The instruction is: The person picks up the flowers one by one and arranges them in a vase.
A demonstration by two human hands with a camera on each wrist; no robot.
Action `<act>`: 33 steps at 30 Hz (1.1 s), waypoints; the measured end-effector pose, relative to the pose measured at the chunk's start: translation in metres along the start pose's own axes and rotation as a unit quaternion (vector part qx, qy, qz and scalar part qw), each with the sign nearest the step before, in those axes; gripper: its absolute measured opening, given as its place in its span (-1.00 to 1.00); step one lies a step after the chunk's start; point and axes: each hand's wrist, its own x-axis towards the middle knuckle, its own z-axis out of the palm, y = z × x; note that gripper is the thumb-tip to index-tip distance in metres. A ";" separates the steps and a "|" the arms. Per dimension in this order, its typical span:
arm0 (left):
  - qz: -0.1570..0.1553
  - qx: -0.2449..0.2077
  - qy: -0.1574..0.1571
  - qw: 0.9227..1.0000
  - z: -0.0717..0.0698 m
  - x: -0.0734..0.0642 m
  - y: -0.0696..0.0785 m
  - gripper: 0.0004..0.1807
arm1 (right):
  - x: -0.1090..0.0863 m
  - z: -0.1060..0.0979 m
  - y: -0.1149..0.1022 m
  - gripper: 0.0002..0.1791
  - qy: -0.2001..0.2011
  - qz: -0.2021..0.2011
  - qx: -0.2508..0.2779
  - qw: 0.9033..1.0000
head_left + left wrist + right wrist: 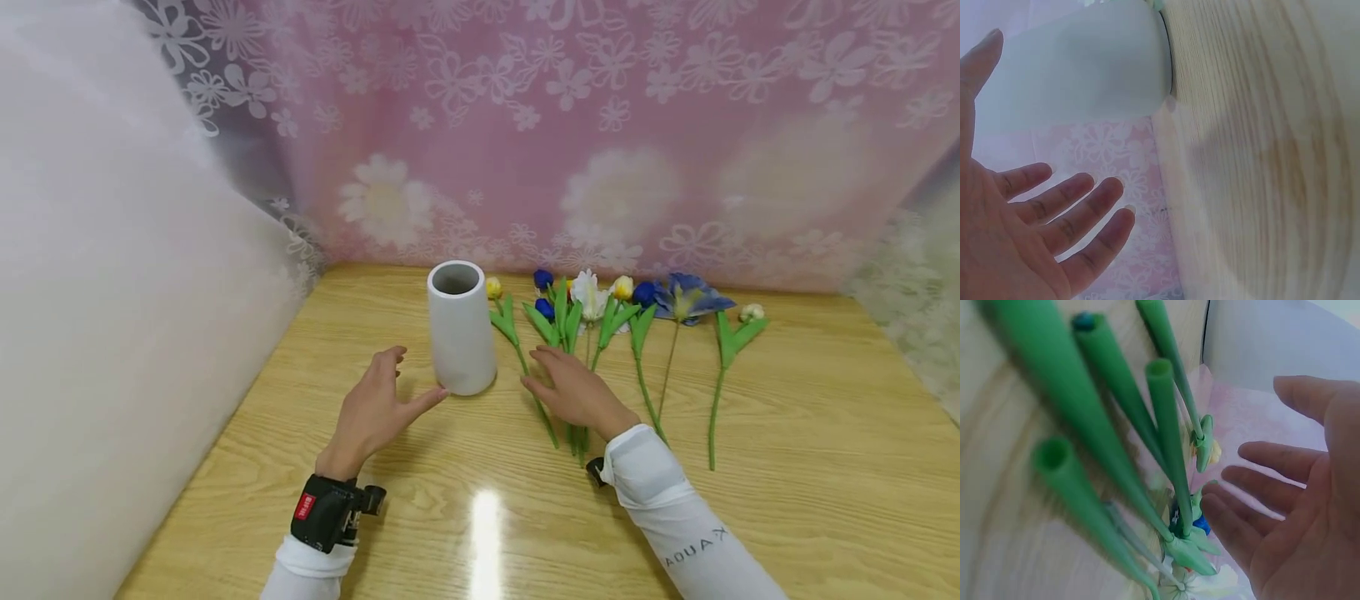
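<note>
Standing upright: plain, smooth white vase (462, 346), tall, round-mouthed, grey inside.

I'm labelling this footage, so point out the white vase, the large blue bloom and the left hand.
White vase (462, 337): head view, on the outer wall.
Large blue bloom (686, 297): head view, on the petals.
Left hand (372, 413): head view, back of the hand.

The vase (463, 346) is white, the stems (715, 417) green, 1 large bloom (686, 298) blue and yellow. The table (825, 400) shows yellowish wood grain; the backdrop (510, 167) is pink with white floral print. 1 white sleeve (666, 510) bears dark letters.
</note>
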 end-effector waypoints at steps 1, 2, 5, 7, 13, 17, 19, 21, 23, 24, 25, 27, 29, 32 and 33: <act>-0.001 0.002 0.000 1.000 0.000 -0.001 -0.001 0.07 | 0.002 0.000 0.000 -0.36 -0.001 0.000 -0.002 1.000; -0.002 0.004 -0.001 1.000 -0.001 -0.002 -0.002 0.07 | 0.004 0.001 0.000 -0.37 -0.002 0.001 -0.003 1.000; -0.004 0.010 -0.005 1.000 -0.003 -0.005 -0.003 0.07 | 0.009 0.002 -0.002 -0.39 -0.013 0.003 -0.003 1.000; -0.004 0.016 -0.009 1.000 -0.005 -0.006 -0.003 0.07 | 0.012 0.002 -0.002 -0.40 -0.023 0.000 -0.002 1.000; -0.005 0.030 -0.009 1.000 -0.007 -0.012 -0.004 0.08 | 0.019 0.002 -0.006 -0.43 -0.050 -0.006 0.001 0.999; -0.009 0.036 -0.005 0.999 -0.008 -0.016 -0.006 0.07 | 0.024 0.003 -0.008 -0.53 -0.060 0.009 0.000 0.998; -0.011 0.037 -0.003 0.999 -0.008 -0.018 -0.007 0.07 | 0.026 0.003 -0.008 -0.66 -0.062 0.025 -0.002 0.998; -0.009 0.038 -0.001 0.999 -0.007 -0.019 -0.007 0.07 | 0.028 0.004 -0.008 -0.77 -0.059 0.036 -0.002 0.998; -0.009 0.038 0.000 0.999 -0.007 -0.019 -0.007 0.06 | 0.028 0.005 -0.008 -0.80 -0.054 0.050 0.006 0.997; -0.008 0.038 0.001 0.999 -0.007 -0.020 -0.007 0.06 | 0.029 0.006 -0.007 -0.78 -0.050 0.058 0.011 0.997; -0.007 0.039 0.002 0.999 -0.007 -0.020 -0.007 0.06 | 0.029 0.007 -0.007 -0.76 -0.045 0.064 0.015 0.997; -0.006 0.041 0.002 0.999 -0.007 -0.020 -0.007 0.06 | 0.030 0.008 -0.005 -0.73 -0.035 0.075 0.019 0.996; -0.007 0.043 0.002 0.999 -0.008 -0.020 -0.006 0.06 | 0.031 0.008 -0.004 -0.75 -0.027 0.084 0.020 0.996; -0.005 0.044 0.000 0.999 -0.009 -0.019 -0.005 0.06 | 0.034 0.008 -0.003 -0.84 -0.025 0.086 0.025 0.996; -0.003 0.043 -0.001 0.999 -0.009 -0.019 -0.005 0.06 | 0.034 0.008 -0.002 -0.84 -0.023 0.087 0.027 0.996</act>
